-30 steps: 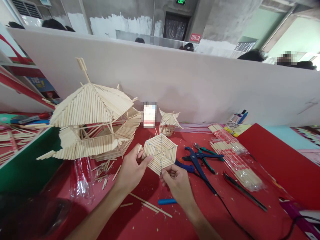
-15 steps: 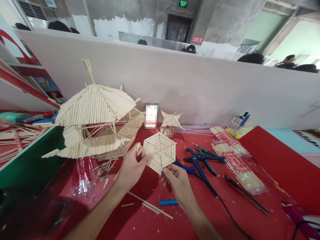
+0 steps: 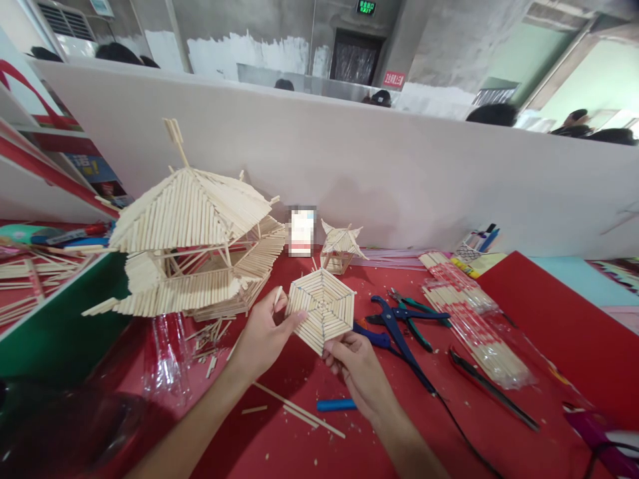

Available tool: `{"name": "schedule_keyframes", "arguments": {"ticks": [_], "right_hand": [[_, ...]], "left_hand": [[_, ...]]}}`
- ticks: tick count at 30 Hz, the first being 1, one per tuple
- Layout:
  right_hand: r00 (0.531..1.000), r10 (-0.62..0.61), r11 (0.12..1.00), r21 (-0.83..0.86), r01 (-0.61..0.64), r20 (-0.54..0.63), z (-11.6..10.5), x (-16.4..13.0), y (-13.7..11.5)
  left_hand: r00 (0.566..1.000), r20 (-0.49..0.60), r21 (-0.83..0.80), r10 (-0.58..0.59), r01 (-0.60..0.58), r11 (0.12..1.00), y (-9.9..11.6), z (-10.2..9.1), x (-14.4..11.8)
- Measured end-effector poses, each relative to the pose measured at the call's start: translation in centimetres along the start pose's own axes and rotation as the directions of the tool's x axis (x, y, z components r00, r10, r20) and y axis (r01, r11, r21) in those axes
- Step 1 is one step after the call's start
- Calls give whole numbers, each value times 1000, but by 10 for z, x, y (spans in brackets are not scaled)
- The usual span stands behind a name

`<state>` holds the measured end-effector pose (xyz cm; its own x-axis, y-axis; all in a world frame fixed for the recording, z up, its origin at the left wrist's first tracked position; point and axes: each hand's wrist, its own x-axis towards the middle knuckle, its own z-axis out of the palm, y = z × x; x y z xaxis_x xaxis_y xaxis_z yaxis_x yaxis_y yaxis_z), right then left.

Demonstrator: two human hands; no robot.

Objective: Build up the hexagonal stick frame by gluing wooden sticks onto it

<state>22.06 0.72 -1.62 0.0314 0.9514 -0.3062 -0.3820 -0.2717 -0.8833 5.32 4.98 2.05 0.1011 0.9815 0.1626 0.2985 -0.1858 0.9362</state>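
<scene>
A hexagonal panel [image 3: 322, 307] made of thin wooden sticks in rings is held up above the red table. My left hand [image 3: 269, 326] grips its left edge, thumb on the face; a short stick [image 3: 278, 294] also pokes up between the fingers of that hand. At the bottom corner of the panel, my right hand [image 3: 349, 352] pinches the edge. Behind my left hand stands a large pavilion model [image 3: 194, 226] of sticks with a tiered roof. A small stick pavilion [image 3: 343, 246] stands just beyond the panel.
Blue cutters [image 3: 392, 326] and green-handled pliers [image 3: 414, 326] lie on the right, near a utility knife [image 3: 494, 389] and bagged sticks [image 3: 479, 329]. A blue tube [image 3: 336, 404] and loose sticks [image 3: 299, 409] lie in front. A white partition [image 3: 424, 173] runs behind.
The hexagonal panel has shifted slightly right and down, with both hands still on it. The objects on the table have stayed where they were.
</scene>
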Motion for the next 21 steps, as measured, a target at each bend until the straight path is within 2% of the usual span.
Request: {"name": "schedule_keyframes", "arguments": {"ticks": [7, 15, 21], "right_hand": [[1000, 6, 1000, -22, -6, 8, -1, 0, 0], [995, 45, 995, 89, -54, 94, -4, -2, -4], [983, 68, 995, 55, -78, 169, -10, -1, -2]], "left_hand": [[1000, 3, 10, 2, -2, 1000, 2, -1, 0], [999, -36, -11, 10, -11, 1000, 12, -4, 2], [1000, -19, -46, -11, 10, 999, 16, -4, 2]]}}
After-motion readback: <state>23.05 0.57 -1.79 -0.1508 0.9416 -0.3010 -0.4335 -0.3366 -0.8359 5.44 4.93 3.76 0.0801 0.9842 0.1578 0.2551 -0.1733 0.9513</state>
